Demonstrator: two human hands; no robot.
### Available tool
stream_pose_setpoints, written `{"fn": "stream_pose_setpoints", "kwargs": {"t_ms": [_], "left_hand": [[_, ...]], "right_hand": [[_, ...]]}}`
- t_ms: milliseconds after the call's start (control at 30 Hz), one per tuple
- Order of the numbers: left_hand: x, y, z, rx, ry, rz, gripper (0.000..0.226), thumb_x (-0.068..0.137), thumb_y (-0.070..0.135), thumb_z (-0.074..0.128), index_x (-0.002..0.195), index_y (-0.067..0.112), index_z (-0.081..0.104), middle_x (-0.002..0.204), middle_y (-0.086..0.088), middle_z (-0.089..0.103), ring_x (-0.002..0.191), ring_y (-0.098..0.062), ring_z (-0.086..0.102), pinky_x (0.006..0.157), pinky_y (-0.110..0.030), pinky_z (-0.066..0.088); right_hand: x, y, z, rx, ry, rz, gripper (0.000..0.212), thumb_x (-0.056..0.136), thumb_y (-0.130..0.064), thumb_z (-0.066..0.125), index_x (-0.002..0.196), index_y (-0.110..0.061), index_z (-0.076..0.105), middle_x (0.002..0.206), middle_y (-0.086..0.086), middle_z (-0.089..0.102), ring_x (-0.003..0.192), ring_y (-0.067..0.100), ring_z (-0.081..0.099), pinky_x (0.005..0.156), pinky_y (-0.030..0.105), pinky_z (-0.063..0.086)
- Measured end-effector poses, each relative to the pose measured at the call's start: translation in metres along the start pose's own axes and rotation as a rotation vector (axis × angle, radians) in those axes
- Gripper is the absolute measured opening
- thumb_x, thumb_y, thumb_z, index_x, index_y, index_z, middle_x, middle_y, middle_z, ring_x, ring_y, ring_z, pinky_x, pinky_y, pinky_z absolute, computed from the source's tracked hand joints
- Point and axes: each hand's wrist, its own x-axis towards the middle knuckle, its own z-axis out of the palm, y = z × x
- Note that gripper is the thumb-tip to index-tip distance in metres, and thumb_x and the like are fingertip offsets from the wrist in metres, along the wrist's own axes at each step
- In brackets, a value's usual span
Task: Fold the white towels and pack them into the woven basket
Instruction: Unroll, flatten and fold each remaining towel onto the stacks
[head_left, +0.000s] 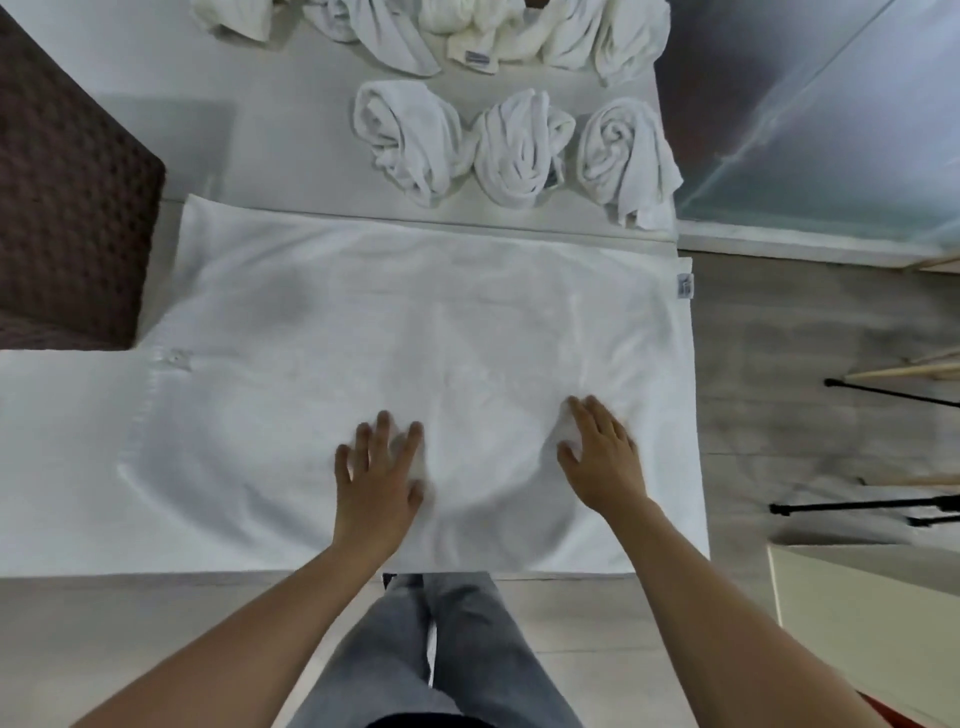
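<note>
Both hands (382, 478) press flat on the smooth, spread white towel (415, 332).

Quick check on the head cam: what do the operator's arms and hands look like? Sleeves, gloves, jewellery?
Both arms are bare as far up as the frame shows, no sleeves in view. The left hand and right hand wear no gloves; no rings, watch or wristbands are visible. Below, the person wears grey-blue jeans.
</note>
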Motion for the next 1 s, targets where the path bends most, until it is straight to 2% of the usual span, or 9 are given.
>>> {"fn": "stream_pose_setpoints", "kwargs": {"t_ms": [167, 333, 533, 633, 700, 800, 867, 900, 1000], "left_hand": [[-0.029, 0.028, 0.009, 0.022, -0.031, 0.11, 0.083, 0.073, 0.028, 0.084, 0.148, 0.024, 0.048, 0.157, -0.02, 0.037, 0.138, -0.045, 0.043, 0.104, -0.057, 0.045], [-0.045, 0.066, 0.017, 0.01, -0.044, 0.162, 0.086, 0.061, 0.029, 0.091, 0.138, 0.026, 0.054, 0.151, -0.019, 0.045, 0.131, -0.043, 0.052, 0.095, -0.052, 0.053], [-0.048, 0.142, 0.03, -0.068, 0.005, 0.055, 0.085, 0.062, 0.029, 0.09, 0.138, 0.019, 0.055, 0.15, -0.02, 0.047, 0.131, -0.042, 0.053, 0.099, -0.054, 0.05], [-0.052, 0.197, 0.04, -0.12, 0.033, -0.024, 0.088, 0.06, 0.031, 0.089, 0.139, 0.014, 0.054, 0.148, -0.022, 0.048, 0.129, -0.044, 0.053, 0.103, -0.058, 0.047], [-0.058, 0.238, 0.051, -0.151, 0.035, -0.005, 0.09, 0.06, 0.039, 0.086, 0.14, 0.016, 0.052, 0.149, -0.021, 0.047, 0.13, -0.044, 0.052, 0.104, -0.058, 0.045], [-0.069, 0.305, 0.067, -0.125, 0.012, 0.022, 0.08, 0.066, 0.056, 0.067, 0.139, 0.025, 0.054, 0.15, -0.017, 0.046, 0.132, -0.042, 0.051, 0.108, -0.056, 0.035], [-0.073, 0.342, 0.075, -0.111, -0.01, 0.025, 0.074, 0.069, 0.061, 0.053, 0.135, 0.028, 0.058, 0.146, -0.016, 0.05, 0.13, -0.041, 0.052, 0.106, -0.055, 0.03], [-0.074, 0.357, 0.079, -0.106, -0.02, 0.023, 0.073, 0.07, 0.061, 0.054, 0.135, 0.028, 0.058, 0.146, -0.016, 0.05, 0.13, -0.041, 0.053, 0.107, -0.056, 0.032], [-0.072, 0.388, 0.093, -0.1, -0.073, -0.012, 0.085, 0.065, 0.054, 0.079, 0.141, 0.027, 0.051, 0.153, -0.016, 0.043, 0.132, -0.041, 0.05, 0.106, -0.058, 0.042]], "right_hand": [[-0.021, 0.01, -0.007, 0.002, -0.089, -0.024, 0.066, 0.101, -0.034, 0.053, 0.161, -0.03, 0.024, 0.169, -0.002, 0.018, 0.153, 0.025, 0.022, 0.121, 0.043, 0.025], [-0.017, 0.024, -0.024, -0.016, -0.096, -0.077, 0.058, 0.099, -0.027, 0.051, 0.155, -0.027, 0.036, 0.159, -0.003, 0.037, 0.141, 0.027, 0.038, 0.11, 0.042, 0.036], [0.012, 0.071, -0.05, -0.103, -0.073, -0.191, 0.045, 0.099, -0.028, 0.05, 0.143, -0.025, 0.052, 0.143, 0.003, 0.05, 0.127, 0.028, 0.049, 0.104, 0.04, 0.037], [0.035, 0.102, -0.068, -0.154, -0.073, -0.266, 0.046, 0.098, -0.027, 0.05, 0.144, -0.025, 0.05, 0.139, 0.006, 0.051, 0.123, 0.03, 0.049, 0.103, 0.042, 0.039], [0.05, 0.124, -0.081, -0.152, -0.079, -0.302, 0.048, 0.099, -0.028, 0.05, 0.147, -0.026, 0.047, 0.14, 0.007, 0.05, 0.125, 0.031, 0.048, 0.104, 0.043, 0.04], [0.075, 0.158, -0.097, -0.089, -0.094, -0.328, 0.049, 0.099, -0.029, 0.051, 0.148, -0.028, 0.045, 0.141, 0.008, 0.048, 0.129, 0.031, 0.047, 0.108, 0.045, 0.04], [0.091, 0.178, -0.106, 0.0, -0.096, -0.314, 0.05, 0.097, -0.027, 0.053, 0.147, -0.03, 0.045, 0.137, 0.009, 0.048, 0.127, 0.031, 0.048, 0.107, 0.047, 0.042], [0.099, 0.186, -0.11, 0.044, -0.099, -0.296, 0.051, 0.096, -0.026, 0.054, 0.147, -0.031, 0.045, 0.134, 0.009, 0.048, 0.124, 0.031, 0.05, 0.104, 0.047, 0.045], [0.12, 0.2, -0.124, 0.184, -0.094, -0.227, 0.057, 0.095, -0.027, 0.056, 0.15, -0.033, 0.04, 0.136, 0.009, 0.046, 0.118, 0.03, 0.054, 0.1, 0.046, 0.049]]}}
